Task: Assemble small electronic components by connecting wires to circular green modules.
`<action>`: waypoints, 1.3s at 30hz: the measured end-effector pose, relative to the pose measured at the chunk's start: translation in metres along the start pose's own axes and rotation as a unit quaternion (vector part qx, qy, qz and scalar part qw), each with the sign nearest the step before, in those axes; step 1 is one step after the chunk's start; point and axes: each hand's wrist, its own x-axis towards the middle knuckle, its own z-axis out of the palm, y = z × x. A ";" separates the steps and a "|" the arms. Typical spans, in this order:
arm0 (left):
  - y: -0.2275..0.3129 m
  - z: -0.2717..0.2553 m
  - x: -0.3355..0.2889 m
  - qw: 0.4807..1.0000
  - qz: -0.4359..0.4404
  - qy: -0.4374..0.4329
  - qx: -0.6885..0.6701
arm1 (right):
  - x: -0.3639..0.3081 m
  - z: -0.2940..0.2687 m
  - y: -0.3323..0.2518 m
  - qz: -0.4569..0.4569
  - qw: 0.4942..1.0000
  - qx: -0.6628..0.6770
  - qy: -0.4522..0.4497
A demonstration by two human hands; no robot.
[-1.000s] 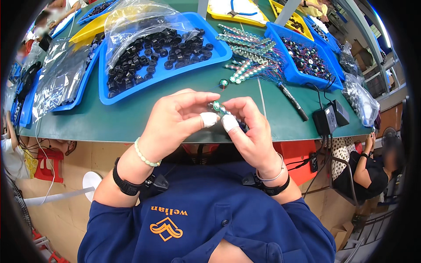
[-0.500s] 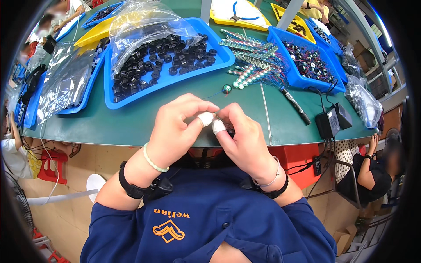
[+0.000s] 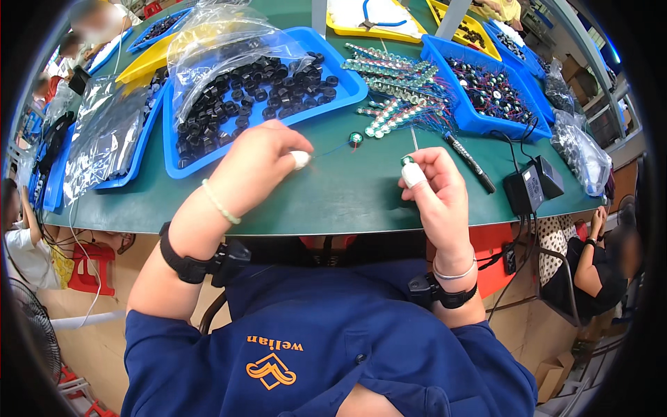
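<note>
My left hand [image 3: 260, 163] is raised over the green table beside the large blue tray [image 3: 347, 90] of black plastic rings [image 3: 240, 97]. Its thumb, in a white cover, meets the fingers; whatever they pinch is too blurred to make out. Just right of those fingertips, a small round green part [image 3: 356, 137] lies on the table, its thin blue wire running toward them. Farther right, my right hand [image 3: 439, 187] pinches another small round green part [image 3: 407, 160] between its white-covered thumb and fingers.
Beyond my hands lie stacked clear strips [image 3: 399, 83] with wires. A blue bin [image 3: 479, 125] of wired round parts stands right, near a black marker [image 3: 469, 162] and black power adapters [image 3: 524, 191]. Clear plastic bags [image 3: 229, 42] cover part of the trays. Other people sit at both sides.
My hands have come apart: the left has moved left, the right has moved right with a small round green part now visible in its pinch.
</note>
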 end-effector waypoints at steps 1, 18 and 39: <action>0.002 0.005 0.007 0.996 0.062 0.011 0.062 | -0.001 -0.004 0.001 -0.001 1.000 0.000 -0.001; -0.022 -0.041 0.059 0.972 0.069 0.039 0.221 | -0.005 -0.007 0.009 0.012 0.998 0.062 -0.024; 0.019 -0.022 -0.005 0.977 -0.006 0.054 -0.206 | 0.003 0.034 -0.011 -0.055 0.992 0.055 -0.102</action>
